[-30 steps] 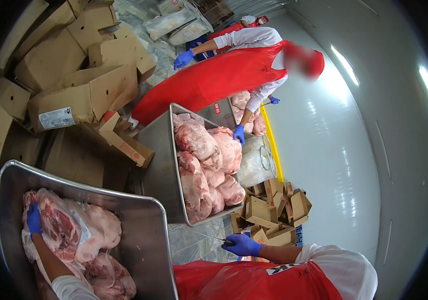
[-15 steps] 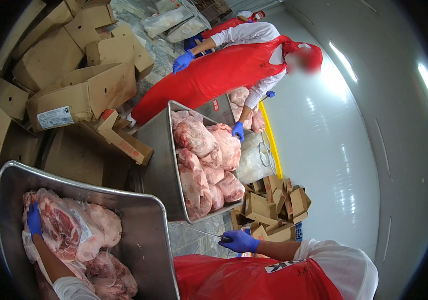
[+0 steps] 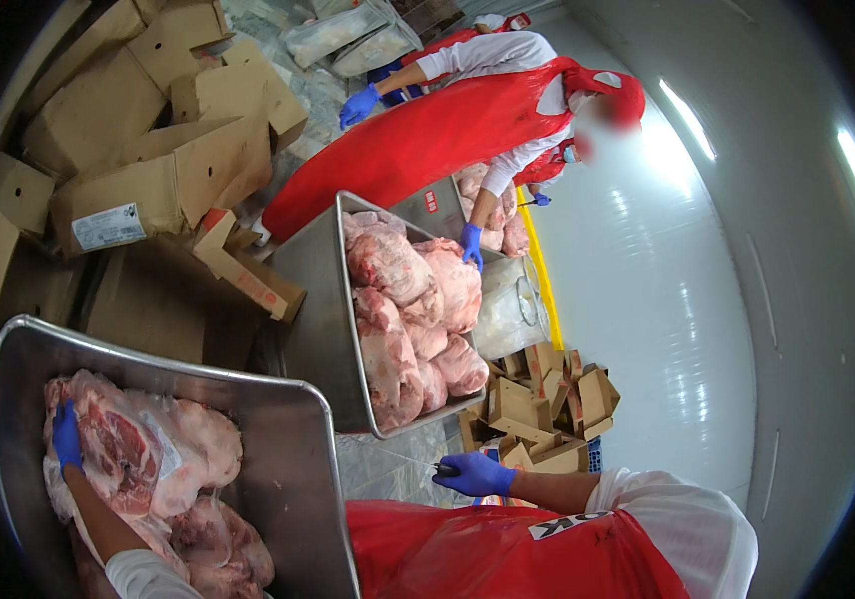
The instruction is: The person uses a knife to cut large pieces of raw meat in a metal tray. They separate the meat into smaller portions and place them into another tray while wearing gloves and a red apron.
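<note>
Steel tub point(image 3: 178, 365) at lower left holds the piece in hand: a big marbled meat cut point(image 3: 128, 449), upper left of the load, pale label-like patch point(image 3: 166, 459) beside its red face; left hand point(image 3: 67, 435), blue glove, lies on its left edge; fingers rest against the meat, can't make out whether they grip; right hand point(image 3: 475, 474) is well apart, outside the tub, fingers wrapped round the dark handle of a knife point(image 3: 444, 469); thin blade points left, clear of all meat.

Progress, my read: meat is loaded in this tub and in the second tub point(image 3: 313, 299); marbled cut looks whole on the visible side, no blade contact, so knife work on it is either not yet begun or between strokes, can't tell which; lower cut point(image 3: 218, 544) sits untouched by either hand; finished versus unfinished pieces not distinguishable.

Around: co-worker point(image 3: 418, 140) has one gloved hand on meat in the second tub; opened cartons point(image 3: 128, 115) piled upper left, more cartons point(image 3: 522, 414) by the wall.
</note>
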### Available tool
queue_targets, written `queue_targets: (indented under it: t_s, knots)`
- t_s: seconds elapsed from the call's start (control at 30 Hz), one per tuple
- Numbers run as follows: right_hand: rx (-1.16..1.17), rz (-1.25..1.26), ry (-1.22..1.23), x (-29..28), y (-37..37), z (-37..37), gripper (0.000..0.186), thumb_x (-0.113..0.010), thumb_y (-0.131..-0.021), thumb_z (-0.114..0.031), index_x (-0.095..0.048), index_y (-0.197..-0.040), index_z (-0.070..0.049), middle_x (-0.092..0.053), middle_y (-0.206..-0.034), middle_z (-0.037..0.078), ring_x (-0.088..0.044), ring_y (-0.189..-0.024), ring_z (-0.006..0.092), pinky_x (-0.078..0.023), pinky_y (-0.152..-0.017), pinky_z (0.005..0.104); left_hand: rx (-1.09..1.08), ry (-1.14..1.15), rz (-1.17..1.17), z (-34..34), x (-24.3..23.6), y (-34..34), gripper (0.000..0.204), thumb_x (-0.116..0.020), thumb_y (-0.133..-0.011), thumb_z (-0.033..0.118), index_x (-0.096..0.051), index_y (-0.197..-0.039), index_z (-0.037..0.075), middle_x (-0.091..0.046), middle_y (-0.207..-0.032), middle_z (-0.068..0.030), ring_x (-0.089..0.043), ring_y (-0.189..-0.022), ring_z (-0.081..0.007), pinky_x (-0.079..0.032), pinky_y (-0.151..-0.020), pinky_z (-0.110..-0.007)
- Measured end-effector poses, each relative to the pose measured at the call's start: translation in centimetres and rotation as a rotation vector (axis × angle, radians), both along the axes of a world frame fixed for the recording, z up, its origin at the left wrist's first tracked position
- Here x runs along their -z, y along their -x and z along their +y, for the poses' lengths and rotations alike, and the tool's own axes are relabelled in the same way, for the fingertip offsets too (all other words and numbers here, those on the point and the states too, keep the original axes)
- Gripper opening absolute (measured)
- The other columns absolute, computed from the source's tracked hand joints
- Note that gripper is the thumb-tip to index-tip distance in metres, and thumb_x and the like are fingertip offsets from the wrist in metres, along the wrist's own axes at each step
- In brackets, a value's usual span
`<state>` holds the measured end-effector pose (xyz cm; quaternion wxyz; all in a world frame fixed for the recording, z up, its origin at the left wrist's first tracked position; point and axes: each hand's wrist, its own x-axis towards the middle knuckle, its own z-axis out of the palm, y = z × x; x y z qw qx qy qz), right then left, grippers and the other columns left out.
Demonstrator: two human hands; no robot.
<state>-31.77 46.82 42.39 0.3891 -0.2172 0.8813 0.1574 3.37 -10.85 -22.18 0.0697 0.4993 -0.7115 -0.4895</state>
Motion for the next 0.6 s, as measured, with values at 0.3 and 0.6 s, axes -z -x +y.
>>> queue_targets:
  t_s: [0.3,0.6]
  knots:
    - [0.305,-0.467,-0.17,4.7,-2.7,-7.0,0.037,-0.065,-0.094,-0.045,-0.064,-0.096,-0.008,-0.061,-0.073,0.001,-0.057,-0.058,0.0094,-0.048,-0.054,0.0273,-0.106,-0.042,-0.007,1.1,-9.3,1.9,0.071,-0.047,-0.097,0.054,-0.048,-0.142,-0.001,-0.051,-0.143,-0.0247,-0.048,-0.135,-0.0356,-0.036,-0.111,-0.037]
    - [0.709,-0.752,-0.126,14.3,-5.0,-12.1,0.029,-0.063,-0.097,-0.033,-0.061,-0.094,-0.004,-0.057,-0.067,0.0,-0.049,-0.047,0.0072,-0.038,-0.041,0.0233,-0.114,-0.106,-0.063,1.7,-9.3,3.0,0.08,-0.053,-0.093,0.057,-0.044,-0.145,-0.002,-0.048,-0.147,-0.0221,-0.045,-0.138,-0.0323,-0.033,-0.114,-0.036]
